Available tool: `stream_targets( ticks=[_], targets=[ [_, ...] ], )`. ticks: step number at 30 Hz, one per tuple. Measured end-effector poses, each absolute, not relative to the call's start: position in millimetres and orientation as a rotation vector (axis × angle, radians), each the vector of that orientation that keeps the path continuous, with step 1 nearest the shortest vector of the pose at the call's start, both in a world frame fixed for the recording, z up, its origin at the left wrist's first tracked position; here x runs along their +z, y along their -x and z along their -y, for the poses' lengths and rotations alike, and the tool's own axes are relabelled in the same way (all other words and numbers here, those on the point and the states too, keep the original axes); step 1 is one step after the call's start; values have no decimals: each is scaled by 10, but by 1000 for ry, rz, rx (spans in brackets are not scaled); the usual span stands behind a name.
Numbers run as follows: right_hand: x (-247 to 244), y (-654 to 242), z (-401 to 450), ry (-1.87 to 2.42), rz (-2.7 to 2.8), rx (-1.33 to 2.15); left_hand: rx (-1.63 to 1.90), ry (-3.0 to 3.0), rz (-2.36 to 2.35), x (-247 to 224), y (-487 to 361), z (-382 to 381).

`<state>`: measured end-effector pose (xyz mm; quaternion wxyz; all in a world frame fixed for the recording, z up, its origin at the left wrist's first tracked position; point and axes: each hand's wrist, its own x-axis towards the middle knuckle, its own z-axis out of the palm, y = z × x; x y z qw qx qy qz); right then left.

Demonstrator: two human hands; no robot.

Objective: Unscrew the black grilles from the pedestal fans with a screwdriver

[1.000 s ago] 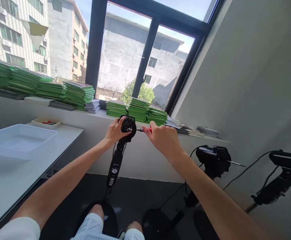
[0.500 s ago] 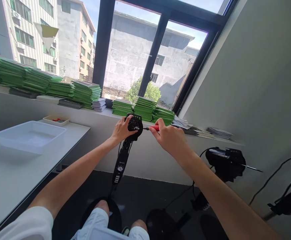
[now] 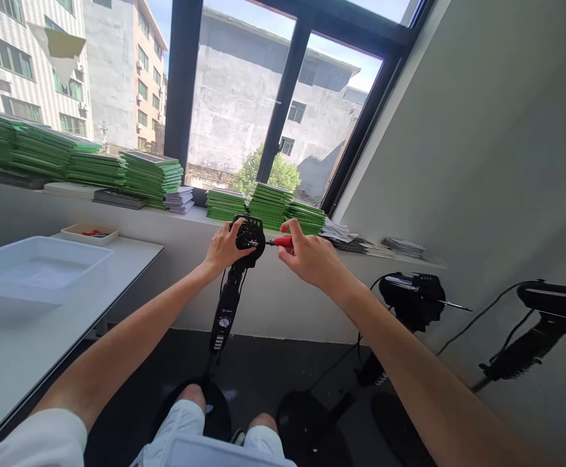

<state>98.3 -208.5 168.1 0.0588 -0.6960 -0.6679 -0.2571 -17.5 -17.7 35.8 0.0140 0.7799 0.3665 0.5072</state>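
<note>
A black fan head (image 3: 257, 258) tops an upright black stand (image 3: 225, 312) in front of the window sill. My left hand (image 3: 223, 249) grips the fan head from its left side, fingers over the top and thumb across the front near a small shiny metal part. My right hand (image 3: 305, 251) is closed on a red-handled screwdriver (image 3: 283, 241), held level with its dark shaft pointing left. The tool's tip is at the fan head's right edge; whether it sits in a screw is too small to tell.
At the left, a white table (image 3: 10, 344) holds a translucent tub (image 3: 39, 269) and a small tray (image 3: 76, 235) with red items. Green booklets (image 3: 149, 178) line the sill. More black fan units (image 3: 412, 298) stand at the right.
The whole view has shifted, so both hands and the fan appear further left. The screwdriver's tip is closer to the fan head's right edge. Both hands keep their holds.
</note>
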Motion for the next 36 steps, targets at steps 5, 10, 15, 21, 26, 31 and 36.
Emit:
stream_targets(
  ticks=[5, 10, 15, 21, 26, 31, 36],
  targets=[
    [1683, -985, 2079, 2228, 1833, -983, 1573, -2425, -1151, 373, 171, 190],
    [1701, -963, 2066, 2111, 1965, -742, 1559, -2433, -1170, 415, 181, 198],
    [1747, -970, 2051, 2177, 1913, -856, 1520, -2483, -1176, 466, 218, 184],
    [1731, -996, 2040, 2231, 1849, -992, 1521, -2482, -1164, 489, 241, 170],
    [1733, -1045, 2033, 2087, 1975, -618, 1512, -2484, -1147, 496, 237, 159],
    [1725, -1060, 2010, 2161, 1805, -991, 1532, -2459, -1091, 494, 218, 168],
    [1668, -1110, 1980, 2055, 1877, -825, 1584, -2422, -1083, 474, 181, 166]
  ],
)
